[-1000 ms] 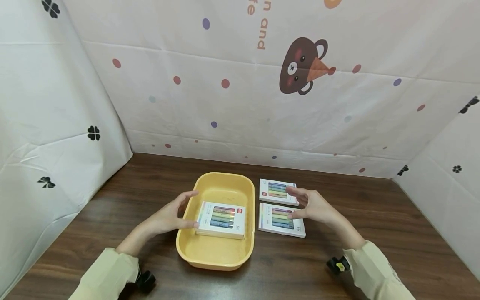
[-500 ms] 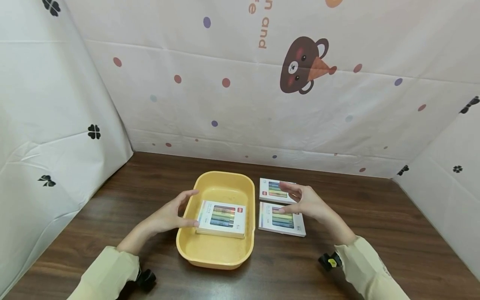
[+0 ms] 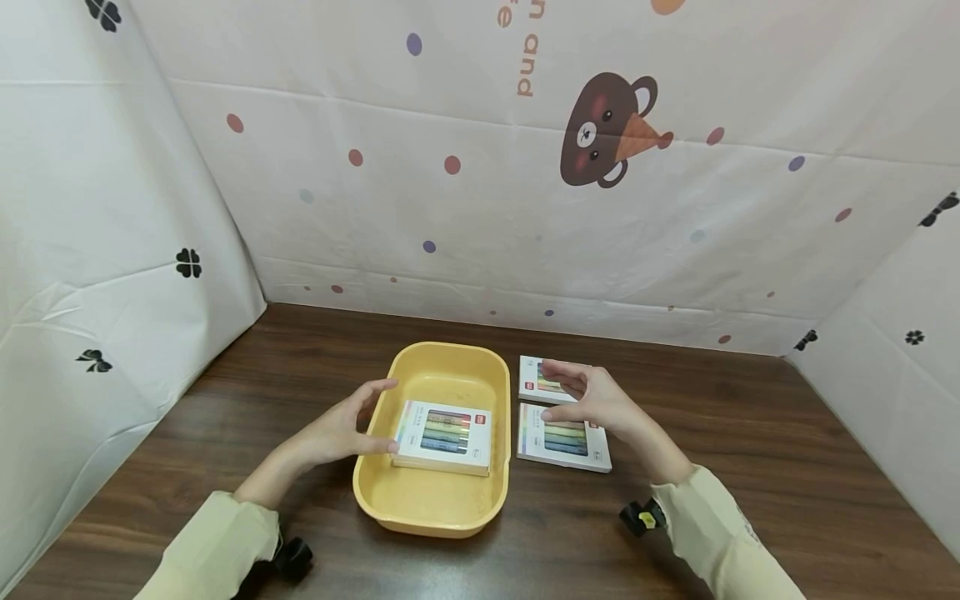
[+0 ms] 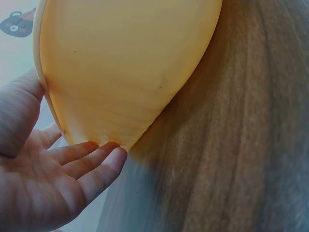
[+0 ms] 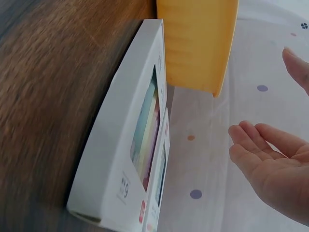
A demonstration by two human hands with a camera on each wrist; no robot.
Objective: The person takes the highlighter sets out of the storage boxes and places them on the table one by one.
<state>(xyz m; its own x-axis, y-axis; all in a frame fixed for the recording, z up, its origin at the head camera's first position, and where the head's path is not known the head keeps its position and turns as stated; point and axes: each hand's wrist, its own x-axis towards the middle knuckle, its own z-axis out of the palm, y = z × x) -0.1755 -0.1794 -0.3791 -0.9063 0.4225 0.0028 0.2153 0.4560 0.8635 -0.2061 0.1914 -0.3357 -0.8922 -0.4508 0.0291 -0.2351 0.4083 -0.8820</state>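
Note:
A yellow plastic basin (image 3: 433, 510) stands on the table, its outer wall large in the left wrist view. Inside it lies a white windowed box of coloured pens or crayons (image 3: 442, 439), lying flat. My left hand (image 3: 341, 429) grips the basin's left rim: thumb and index finger reach over the edge, while the other fingers (image 4: 91, 179) touch the outer wall. Right of the basin are two similar boxes, a near one (image 3: 566, 439) and a far one (image 3: 529, 379). Above these hovers my right hand (image 3: 600, 402), fingers apart from the thumb and holding nothing.
Dark wood table (image 3: 712, 433) runs under everything. A white printed cloth (image 3: 360, 208) hangs behind it and along both sides. Each wrist wears a black camera strap, one (image 3: 292, 558) on the left and another (image 3: 642, 517) on the right.
My right hand has moved left over the two boxes, towards the basin. The left hand, the basin and the boxes have stayed in place.

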